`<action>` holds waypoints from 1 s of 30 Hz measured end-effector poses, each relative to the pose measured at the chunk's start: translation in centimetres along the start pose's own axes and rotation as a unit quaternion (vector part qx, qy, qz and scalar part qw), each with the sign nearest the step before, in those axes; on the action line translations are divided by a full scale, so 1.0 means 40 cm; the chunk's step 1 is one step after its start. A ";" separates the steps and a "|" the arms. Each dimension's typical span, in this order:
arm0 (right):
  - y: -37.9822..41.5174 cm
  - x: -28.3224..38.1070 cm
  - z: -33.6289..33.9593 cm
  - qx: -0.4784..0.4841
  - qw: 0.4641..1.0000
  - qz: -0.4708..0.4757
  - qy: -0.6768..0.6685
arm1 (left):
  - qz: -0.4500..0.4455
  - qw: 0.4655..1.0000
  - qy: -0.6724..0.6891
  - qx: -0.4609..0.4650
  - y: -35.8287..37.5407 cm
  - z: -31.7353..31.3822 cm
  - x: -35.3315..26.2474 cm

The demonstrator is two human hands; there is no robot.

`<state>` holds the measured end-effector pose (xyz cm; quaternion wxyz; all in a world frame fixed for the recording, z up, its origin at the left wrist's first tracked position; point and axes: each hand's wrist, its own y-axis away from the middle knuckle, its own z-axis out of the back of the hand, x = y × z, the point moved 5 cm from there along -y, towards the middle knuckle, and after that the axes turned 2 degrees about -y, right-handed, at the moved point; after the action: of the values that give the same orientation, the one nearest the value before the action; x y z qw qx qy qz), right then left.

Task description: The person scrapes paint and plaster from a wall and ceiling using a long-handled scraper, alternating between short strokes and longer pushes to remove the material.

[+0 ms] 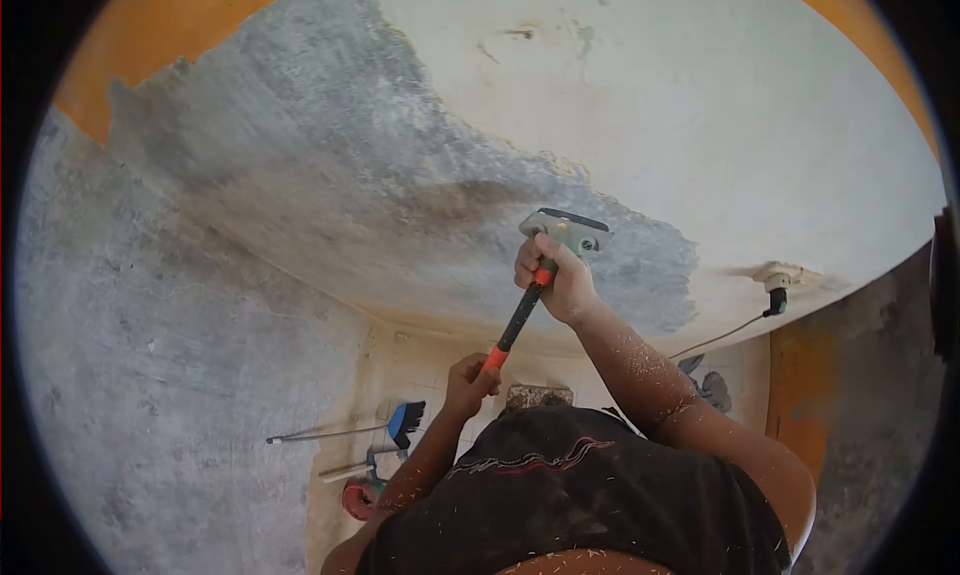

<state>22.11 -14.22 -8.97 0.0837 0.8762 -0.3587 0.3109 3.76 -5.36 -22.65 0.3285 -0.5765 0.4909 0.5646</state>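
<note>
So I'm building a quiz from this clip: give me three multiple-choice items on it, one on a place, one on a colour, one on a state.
1. Where is the scraper's head?
A. against the wall, at the edge of the white coat
B. on the floor
C. inside a bucket

2. What colour is the handle's bottom end?
A. green
B. orange
C. white

3. How is the scraper held?
A. by one hand only
B. lying loose, unheld
C. by both hands

Answers:
1 A: the scraper presses on the wall where bare grey meets the white coat.
2 B: the handle is black with an orange end by the left hand.
3 C: the right hand grips just under the head, and the left hand grips the bottom end.
</note>
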 end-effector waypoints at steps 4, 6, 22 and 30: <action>-0.018 -0.060 0.020 0.000 0.996 -0.062 -0.068 | 0.008 0.999 0.018 -0.029 0.023 -0.023 0.044; -0.007 -0.081 0.025 -0.032 0.989 -0.126 -0.069 | 0.018 0.999 -0.012 -0.028 0.039 -0.030 0.057; -0.098 -0.011 -0.032 -0.172 0.975 -0.135 0.040 | 0.011 0.973 -0.222 -0.064 -0.027 -0.052 -0.097; -0.093 -0.029 -0.029 -0.116 0.984 -0.130 0.044 | 0.013 0.975 -0.215 -0.049 -0.006 -0.039 -0.060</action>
<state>23.46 -10.41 -8.48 0.2405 0.8851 -0.2714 0.2916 4.79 -6.25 -20.13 0.3899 -0.4507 0.3883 0.7029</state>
